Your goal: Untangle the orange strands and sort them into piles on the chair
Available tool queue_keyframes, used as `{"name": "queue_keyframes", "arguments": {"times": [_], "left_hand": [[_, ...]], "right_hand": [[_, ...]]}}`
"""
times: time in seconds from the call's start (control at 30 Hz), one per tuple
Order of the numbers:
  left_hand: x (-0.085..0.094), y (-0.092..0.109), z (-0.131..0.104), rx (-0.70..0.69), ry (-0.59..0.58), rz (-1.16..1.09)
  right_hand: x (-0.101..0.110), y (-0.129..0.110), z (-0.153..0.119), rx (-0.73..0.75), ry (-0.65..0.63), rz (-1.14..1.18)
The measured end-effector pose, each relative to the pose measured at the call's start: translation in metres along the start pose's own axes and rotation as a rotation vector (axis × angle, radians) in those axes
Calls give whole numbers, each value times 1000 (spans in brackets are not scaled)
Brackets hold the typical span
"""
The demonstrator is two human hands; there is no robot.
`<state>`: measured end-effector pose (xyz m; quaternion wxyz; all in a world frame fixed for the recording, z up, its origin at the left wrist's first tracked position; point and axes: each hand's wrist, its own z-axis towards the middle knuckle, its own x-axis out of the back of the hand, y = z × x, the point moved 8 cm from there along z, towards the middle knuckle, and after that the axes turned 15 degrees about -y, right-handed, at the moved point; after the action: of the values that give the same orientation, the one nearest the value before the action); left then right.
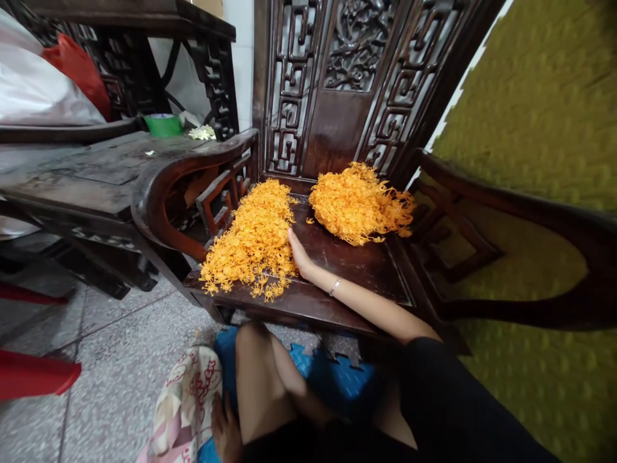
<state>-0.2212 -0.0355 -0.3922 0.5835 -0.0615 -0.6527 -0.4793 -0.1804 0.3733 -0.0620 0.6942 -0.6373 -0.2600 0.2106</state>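
Note:
Two heaps of small orange, thin-legged, plastic-looking pieces lie on the dark wooden chair seat point(337, 257). The left heap point(255, 235) spreads to the seat's front edge; the right heap point(354, 204) is piled near the backrest. My right hand point(299, 255) stands edge-on against the right side of the left heap, its fingers stretched out and together, with nothing gripped. A bracelet point(335, 287) is on that wrist. Low in the view, my left hand point(225, 427) rests beside my leg against a patterned cloth-like bag point(193, 392); its fingers look stretched out, partly in shadow.
The chair has a carved backrest point(332, 128) and curved armrests at left point(161, 199) and right point(520, 186). A wooden side table point(87, 167) at left bears green tape point(164, 124). Blue mat point(337, 373) lies under my legs. Red stool legs point(38, 373) stand at left.

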Motion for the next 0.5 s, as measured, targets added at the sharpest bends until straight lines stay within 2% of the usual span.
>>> {"name": "queue_keyframes", "arguments": {"times": [0.1,0.17,0.3,0.4,0.5], "left_hand": [[-9,-6,-9,-79,35,26],[-14,-10,-9,-112,49,45],[-20,-17,-8,-160,73,87],[-21,-18,-9,-159,98,101],[-21,-16,-10,-127,121,96]], "right_hand": [[-22,4,-4,-45,7,-200],[-20,-2,-1,-59,73,-333],[19,-22,15,-53,212,-602],[46,-29,33,-57,195,-789],[63,-24,44,-94,164,-910]]}}
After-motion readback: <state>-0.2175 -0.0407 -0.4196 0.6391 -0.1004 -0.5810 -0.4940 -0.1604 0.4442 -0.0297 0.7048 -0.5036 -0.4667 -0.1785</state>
